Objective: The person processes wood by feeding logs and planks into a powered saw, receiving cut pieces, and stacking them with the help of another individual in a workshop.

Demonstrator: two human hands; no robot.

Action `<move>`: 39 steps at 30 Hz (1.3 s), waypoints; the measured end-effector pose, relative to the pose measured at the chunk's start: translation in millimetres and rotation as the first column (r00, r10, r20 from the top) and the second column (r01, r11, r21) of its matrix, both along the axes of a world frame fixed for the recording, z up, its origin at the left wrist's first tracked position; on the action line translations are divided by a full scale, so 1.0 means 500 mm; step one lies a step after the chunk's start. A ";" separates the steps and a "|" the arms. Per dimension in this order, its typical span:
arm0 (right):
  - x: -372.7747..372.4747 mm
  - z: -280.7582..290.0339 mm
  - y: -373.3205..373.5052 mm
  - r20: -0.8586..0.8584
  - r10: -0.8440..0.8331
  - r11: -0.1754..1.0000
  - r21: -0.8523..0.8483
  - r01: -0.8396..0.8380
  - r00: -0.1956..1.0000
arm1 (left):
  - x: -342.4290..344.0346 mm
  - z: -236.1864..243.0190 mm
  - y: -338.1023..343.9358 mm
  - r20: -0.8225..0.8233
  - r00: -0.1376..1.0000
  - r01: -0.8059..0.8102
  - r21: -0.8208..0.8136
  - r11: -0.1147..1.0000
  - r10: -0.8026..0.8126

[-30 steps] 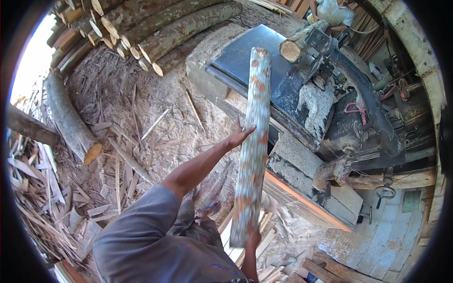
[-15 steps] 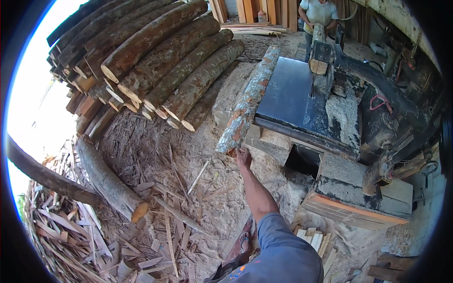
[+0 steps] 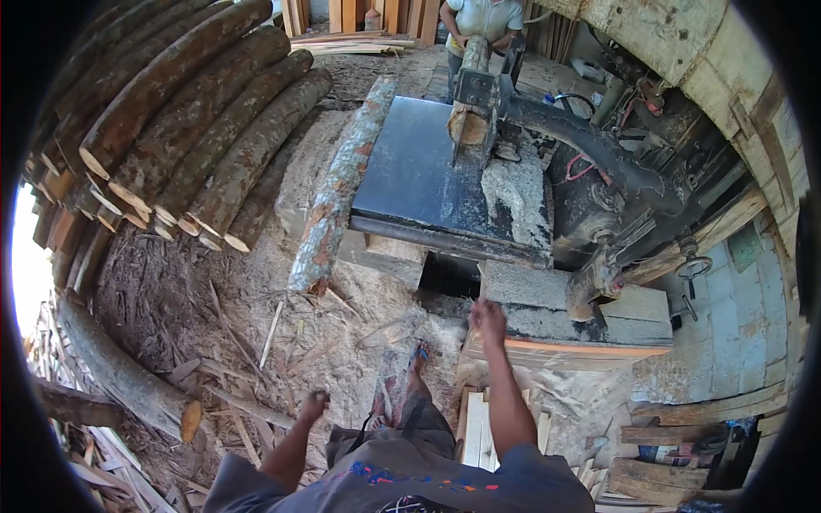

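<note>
My left hand [image 3: 316, 405] hangs over the sawdust-covered ground, its fingers curled with nothing visible in them. My right hand [image 3: 488, 322] is raised near the front edge of the concrete machine base [image 3: 590, 329], loosely closed and seemingly holding nothing. Ahead and to the left, a mottled bark-covered log [image 3: 342, 184] leans along the left side of the dark metal saw table [image 3: 419, 162]; neither hand touches it. On that table another log [image 3: 469, 126] stands end-on at the saw's upright guide. Behind it a co-worker [image 3: 486, 21] in a light shirt has both hands near its far end.
Stacked logs [image 3: 184, 128] fill the far left. A loose log [image 3: 128, 368] lies nearer on the left, beside wood offcuts [image 3: 128, 466]. Cut boards [image 3: 481, 427] lie by my legs. A handwheel [image 3: 694, 267] and machine arm [image 3: 590, 141] stand on the right.
My right hand has left the near end of the mottled log and moved right. My left hand has come into view. The view has turned right; the mottled log still leans by the table.
</note>
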State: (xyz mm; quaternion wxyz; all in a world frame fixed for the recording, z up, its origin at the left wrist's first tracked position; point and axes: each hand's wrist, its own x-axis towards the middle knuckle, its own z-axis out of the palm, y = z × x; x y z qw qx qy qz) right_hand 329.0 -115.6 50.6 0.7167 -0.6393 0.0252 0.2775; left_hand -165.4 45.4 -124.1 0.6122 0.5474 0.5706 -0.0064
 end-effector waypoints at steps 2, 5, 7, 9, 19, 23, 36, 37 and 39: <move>0.125 0.178 0.040 0.290 -0.081 0.991 0.124 0.047 0.954 | 0.157 0.063 0.124 0.112 0.991 -0.071 0.040 0.997 0.067; 0.281 0.410 0.075 0.820 -0.158 0.978 0.051 0.204 0.551 | 0.387 0.185 0.202 0.221 0.975 -0.039 0.045 0.998 0.029; 0.323 0.567 0.106 0.972 -0.131 0.939 0.058 0.340 0.197 | 0.486 0.197 0.211 0.284 0.958 -0.046 -0.017 0.999 0.049; 0.386 0.634 0.146 0.995 -0.005 0.890 0.051 0.453 -0.102 | 0.573 0.198 0.195 0.287 0.958 0.017 -0.027 0.999 -0.008; 0.506 0.632 0.264 0.869 0.279 0.585 0.185 0.789 -0.410 | 0.928 0.289 0.228 0.504 0.863 0.042 0.007 0.999 -0.040; 0.519 0.629 0.259 0.851 0.292 0.570 0.212 0.794 -0.437 | 1.107 0.386 0.353 0.575 0.818 -0.118 0.157 0.981 0.006; 0.526 0.598 0.241 0.859 0.342 0.596 0.115 0.795 -0.381 | 1.175 0.339 0.338 0.341 0.928 0.056 0.271 0.961 -0.151; 0.515 0.587 0.237 0.880 0.275 0.675 0.110 0.729 -0.386 | 1.147 0.328 0.317 0.376 0.914 0.052 0.259 0.965 -0.150; 0.485 0.542 0.237 0.919 0.133 0.810 0.115 0.575 -0.371 | 1.091 0.311 0.276 0.444 0.884 0.041 0.235 0.971 -0.145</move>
